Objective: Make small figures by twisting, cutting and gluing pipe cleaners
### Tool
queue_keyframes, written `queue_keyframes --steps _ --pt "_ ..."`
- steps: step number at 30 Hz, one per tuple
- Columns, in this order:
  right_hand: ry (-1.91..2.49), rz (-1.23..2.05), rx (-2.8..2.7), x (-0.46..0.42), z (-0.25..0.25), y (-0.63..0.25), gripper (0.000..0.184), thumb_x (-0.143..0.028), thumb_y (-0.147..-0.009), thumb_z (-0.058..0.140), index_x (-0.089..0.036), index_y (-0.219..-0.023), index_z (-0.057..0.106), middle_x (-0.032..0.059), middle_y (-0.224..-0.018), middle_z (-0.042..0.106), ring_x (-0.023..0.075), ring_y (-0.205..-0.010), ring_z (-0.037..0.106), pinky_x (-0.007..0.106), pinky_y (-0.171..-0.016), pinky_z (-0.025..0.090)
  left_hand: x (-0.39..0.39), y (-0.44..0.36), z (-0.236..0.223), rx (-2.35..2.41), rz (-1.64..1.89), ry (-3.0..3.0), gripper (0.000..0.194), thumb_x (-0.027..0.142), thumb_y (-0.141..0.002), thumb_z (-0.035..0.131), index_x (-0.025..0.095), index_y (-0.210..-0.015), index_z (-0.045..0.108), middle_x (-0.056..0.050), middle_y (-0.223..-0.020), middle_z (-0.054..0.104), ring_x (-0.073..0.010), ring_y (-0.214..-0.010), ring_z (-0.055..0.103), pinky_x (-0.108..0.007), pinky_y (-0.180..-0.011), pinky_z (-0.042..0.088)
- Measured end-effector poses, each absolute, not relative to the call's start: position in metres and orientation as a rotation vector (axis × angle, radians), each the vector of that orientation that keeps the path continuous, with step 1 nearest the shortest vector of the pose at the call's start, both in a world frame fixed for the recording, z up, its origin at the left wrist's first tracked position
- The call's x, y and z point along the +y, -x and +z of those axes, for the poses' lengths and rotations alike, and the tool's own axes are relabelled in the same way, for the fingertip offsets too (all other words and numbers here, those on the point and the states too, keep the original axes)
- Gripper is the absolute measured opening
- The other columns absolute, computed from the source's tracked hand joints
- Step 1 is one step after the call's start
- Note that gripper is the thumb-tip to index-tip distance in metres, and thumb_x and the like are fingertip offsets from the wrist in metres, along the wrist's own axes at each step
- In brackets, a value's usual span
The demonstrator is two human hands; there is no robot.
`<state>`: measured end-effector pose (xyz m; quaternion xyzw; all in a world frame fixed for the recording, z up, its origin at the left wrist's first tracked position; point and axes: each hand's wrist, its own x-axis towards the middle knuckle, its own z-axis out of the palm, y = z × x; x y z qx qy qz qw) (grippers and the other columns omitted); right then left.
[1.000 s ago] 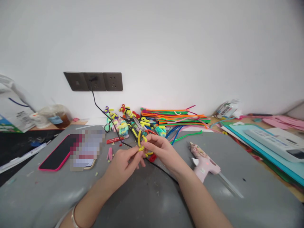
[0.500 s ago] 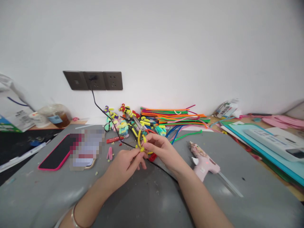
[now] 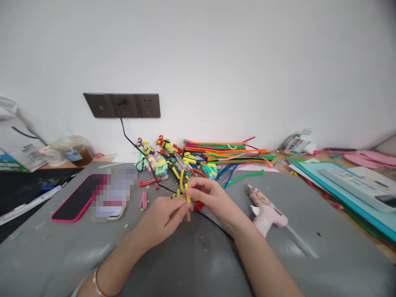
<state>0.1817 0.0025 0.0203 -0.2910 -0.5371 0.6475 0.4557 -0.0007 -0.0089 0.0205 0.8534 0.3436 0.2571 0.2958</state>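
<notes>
A yellow pipe cleaner (image 3: 187,194), bent and fuzzy, is pinched between my two hands over the middle of the grey table mat. My left hand (image 3: 163,216) closes thumb and finger on its lower part. On the other side my right hand (image 3: 208,197) grips it from above with thumb and forefinger. Just behind the fingers lie pliers (image 3: 173,169) and scissors (image 3: 182,161) among small coloured pipe-cleaner figures (image 3: 165,144). Part of the yellow piece is hidden by the fingertips.
A pink glue gun (image 3: 264,208) with a clear stick lies to the right. Its black cord (image 3: 213,225) crosses under my hands. Two phones (image 3: 77,202) lie left. Pipe-cleaner bundles (image 3: 238,156) are at the back; a drink cup (image 3: 76,152) stands far left, blue folders (image 3: 337,185) right.
The yellow pipe cleaner has turned in my fingers, its loop now looking narrower and more upright. Both hands stay almost in place.
</notes>
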Motion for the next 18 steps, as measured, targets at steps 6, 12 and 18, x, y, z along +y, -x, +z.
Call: queue_keyframes --steps 6,12,18 --pt "0.749 1.491 -1.328 0.004 0.0194 -0.1819 0.035 -0.05 -0.082 0.076 -0.019 -0.076 0.06 -0.0028 -0.065 0.058 0.0113 -0.059 0.051 0.024 -0.06 0.042 -0.0097 -0.0006 0.0228 0.876 0.775 -2.027 0.04 0.034 -0.102 0.038 0.018 -0.076 0.064 -0.003 -0.066 0.071 -0.0144 -0.061 0.065 -0.023 -0.063 0.047" --pt "0.728 1.38 -1.298 0.0037 0.0227 -0.1814 0.038 -0.051 -0.078 0.079 -0.021 -0.098 0.066 -0.0003 -0.08 0.061 0.0133 -0.07 0.056 0.025 -0.066 0.046 -0.0097 -0.0006 0.0213 0.887 0.768 -1.889 0.038 0.035 -0.1 0.041 0.017 -0.076 0.064 -0.003 -0.064 0.071 -0.0143 -0.059 0.064 -0.022 -0.06 0.047" --pt "0.658 1.581 -1.337 0.0019 0.0202 -0.1797 0.03 -0.046 -0.085 0.074 -0.02 -0.082 0.059 -0.0056 -0.059 0.054 0.0107 -0.046 0.051 0.025 -0.048 0.044 -0.0107 -0.0018 0.022 0.922 0.712 -2.075 0.037 0.029 -0.102 0.04 0.018 -0.083 0.07 -0.003 -0.08 0.074 -0.0161 -0.078 0.067 -0.025 -0.073 0.046"
